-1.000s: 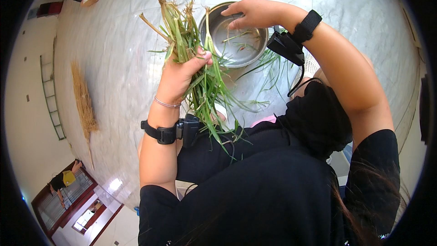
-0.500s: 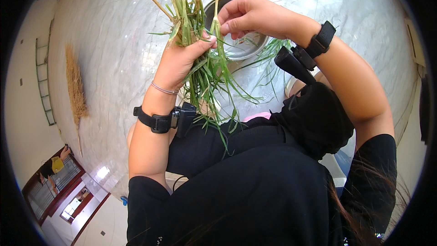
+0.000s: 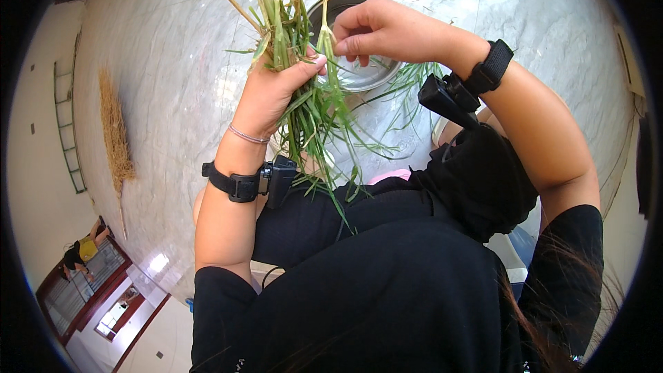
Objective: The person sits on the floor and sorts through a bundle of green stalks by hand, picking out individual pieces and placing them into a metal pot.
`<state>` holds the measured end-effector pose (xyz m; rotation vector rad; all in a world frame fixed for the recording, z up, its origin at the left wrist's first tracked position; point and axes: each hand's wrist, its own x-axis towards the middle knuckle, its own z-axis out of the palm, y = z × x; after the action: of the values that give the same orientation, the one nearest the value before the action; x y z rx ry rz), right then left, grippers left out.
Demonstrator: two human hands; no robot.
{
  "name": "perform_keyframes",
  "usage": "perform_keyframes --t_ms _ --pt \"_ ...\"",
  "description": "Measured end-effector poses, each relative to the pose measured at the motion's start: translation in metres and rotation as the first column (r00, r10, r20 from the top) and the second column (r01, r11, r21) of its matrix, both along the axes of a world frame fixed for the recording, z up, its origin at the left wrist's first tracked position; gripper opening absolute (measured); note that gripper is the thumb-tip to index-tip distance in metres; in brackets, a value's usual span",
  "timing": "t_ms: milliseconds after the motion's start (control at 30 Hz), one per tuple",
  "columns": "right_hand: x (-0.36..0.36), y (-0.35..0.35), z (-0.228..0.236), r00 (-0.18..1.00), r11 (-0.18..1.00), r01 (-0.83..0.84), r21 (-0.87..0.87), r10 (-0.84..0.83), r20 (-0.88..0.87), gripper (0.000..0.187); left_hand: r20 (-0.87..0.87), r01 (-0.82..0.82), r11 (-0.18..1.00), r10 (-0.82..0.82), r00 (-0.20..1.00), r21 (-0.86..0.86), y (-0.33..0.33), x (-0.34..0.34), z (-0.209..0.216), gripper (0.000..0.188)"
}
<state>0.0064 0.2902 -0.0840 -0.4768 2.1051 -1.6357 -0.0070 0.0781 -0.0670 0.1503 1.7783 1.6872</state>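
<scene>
My left hand (image 3: 268,100) is closed round a bunch of green grass-like stalks (image 3: 280,27). Their pale, rooty ends point up and away from me, while the long thin leaves hang toward my lap. One stalk (image 3: 325,24) stands a little apart on the bunch's right side. Against it, my right hand (image 3: 376,33) is closed in a pinch at its leafy part. What lies between those fingertips is partly hidden. Behind and below the right hand is a round metal basin (image 3: 340,3) on the floor. Loose green blades (image 3: 416,81) lie beside the basin, right of it.
A straw broom (image 3: 114,124) lies on the pale marbled floor (image 3: 179,34) to the left. Farther left, a green ladder-like frame (image 3: 65,124) is along the wall. A person in yellow and black (image 3: 86,249) is at the far left. Strapped devices (image 3: 280,181) sit on both my wrists.
My right hand has shifted slightly right and down, its fingers still at the separate stalk. The left hand and its bunch have barely moved.
</scene>
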Motion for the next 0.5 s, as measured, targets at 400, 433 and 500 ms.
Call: perform_keyframes --t_ms 400,433,500 --pt "-0.011 0.016 0.02 0.825 0.747 0.564 0.352 -0.531 -0.193 0.02 -0.005 0.038 0.999 -0.038 0.999 -0.015 -0.001 -0.001 -0.003 0.017" --pt "-0.015 0.019 0.009 0.788 0.704 0.616 0.354 -0.554 -0.27 0.021 0.004 0.034 0.999 -0.034 0.999 -0.006 -0.001 -0.001 -0.003 0.017" --pt "-0.022 0.027 -0.003 0.745 0.618 0.666 0.417 -0.568 -0.35 0.024 0.02 0.018 1.0 -0.018 1.0 0.008 -0.002 -0.001 -0.003 0.017"
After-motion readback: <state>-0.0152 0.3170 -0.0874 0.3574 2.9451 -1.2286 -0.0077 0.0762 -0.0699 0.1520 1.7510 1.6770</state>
